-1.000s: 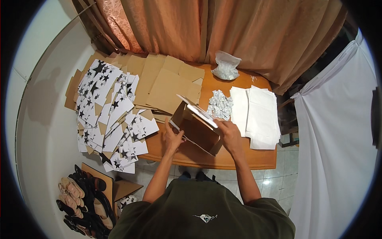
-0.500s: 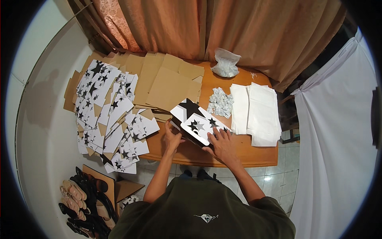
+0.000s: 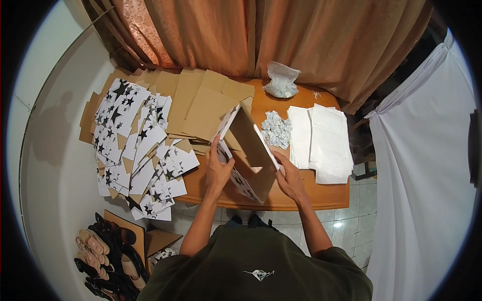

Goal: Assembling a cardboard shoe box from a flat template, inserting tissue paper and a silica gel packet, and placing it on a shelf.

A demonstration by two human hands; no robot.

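Between my hands is a cardboard box, white with black and grey stars outside and plain brown inside. It is tilted over the table's front edge, with its lid raised and the brown inside showing. My left hand grips the left wall, thumb toward the inside. On the other side, my right hand pinches the white edge of the raised part. Some fingertips of the right hand are hidden behind the cardboard.
Left on the wooden table lie star-printed sheets and flat brown cardboard. Small silvery packets, white paper sheets and a clear plastic bag lie to the right. Shoes stand at lower left.
The box has gone from closed, star-printed top up, to open and tilted with its brown inside showing. My right hand has moved from the top face to the raised edge.
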